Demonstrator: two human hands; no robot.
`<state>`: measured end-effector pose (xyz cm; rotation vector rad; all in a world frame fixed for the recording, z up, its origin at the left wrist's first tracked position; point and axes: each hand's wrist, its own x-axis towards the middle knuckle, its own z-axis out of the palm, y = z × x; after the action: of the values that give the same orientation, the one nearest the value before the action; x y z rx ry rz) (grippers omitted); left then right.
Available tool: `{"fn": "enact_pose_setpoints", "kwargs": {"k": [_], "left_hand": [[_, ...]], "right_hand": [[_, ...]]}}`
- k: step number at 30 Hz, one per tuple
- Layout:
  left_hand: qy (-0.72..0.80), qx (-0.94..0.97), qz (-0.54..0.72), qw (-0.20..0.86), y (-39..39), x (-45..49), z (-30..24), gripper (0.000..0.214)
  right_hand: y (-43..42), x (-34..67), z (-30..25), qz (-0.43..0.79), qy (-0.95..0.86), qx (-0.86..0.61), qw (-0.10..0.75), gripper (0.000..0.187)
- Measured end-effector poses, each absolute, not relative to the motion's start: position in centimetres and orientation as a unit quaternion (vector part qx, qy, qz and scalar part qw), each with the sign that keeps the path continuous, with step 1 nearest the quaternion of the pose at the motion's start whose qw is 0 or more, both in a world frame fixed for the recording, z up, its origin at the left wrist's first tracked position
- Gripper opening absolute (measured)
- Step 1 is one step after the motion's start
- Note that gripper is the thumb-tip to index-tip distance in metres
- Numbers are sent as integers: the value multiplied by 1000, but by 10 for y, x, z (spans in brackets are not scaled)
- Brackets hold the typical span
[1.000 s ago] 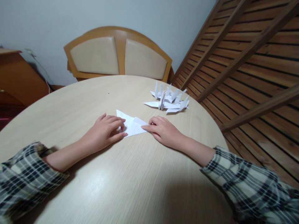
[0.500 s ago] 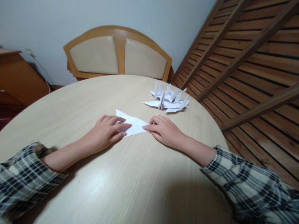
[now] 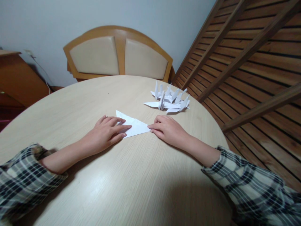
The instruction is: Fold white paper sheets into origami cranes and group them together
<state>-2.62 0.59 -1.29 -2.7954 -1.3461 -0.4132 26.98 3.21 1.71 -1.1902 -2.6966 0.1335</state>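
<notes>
A folded white sheet of paper, pointed at its right end, lies flat on the round table. My left hand rests over its left part, fingers spread and pressing it down. At the right tip, my right hand has its fingers drawn together in a pinch on the paper's point. Several folded paper cranes stand in a cluster beyond my right hand.
The pale wooden table fills most of the view. Behind it stands a padded wooden headboard-like panel against the wall. A slatted wooden partition leans at the right, and a brown cabinet is at the left.
My right hand has shifted slightly right to the paper's tip, uncovering more of it. The paper's raised upper fold now looks flatter. My left hand stays in place.
</notes>
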Motion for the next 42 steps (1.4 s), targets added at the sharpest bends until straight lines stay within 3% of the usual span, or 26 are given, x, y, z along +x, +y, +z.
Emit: {"fn": "enact_pose_setpoints", "kwargs": {"k": [21, 32, 42], "left_hand": [[-447, -883, -140, -6, 4, -26, -13, 42], [-440, -886, -142, -16, 6, -29, -13, 44], [-429, -892, -135, -41, -1, -24, -7, 41]], "right_hand": [[36, 276, 21, 13, -909, -410, 79, 14], [35, 280, 29, -4, -897, -440, 46, 16], [33, 278, 24, 67, -885, -450, 101, 30]]}}
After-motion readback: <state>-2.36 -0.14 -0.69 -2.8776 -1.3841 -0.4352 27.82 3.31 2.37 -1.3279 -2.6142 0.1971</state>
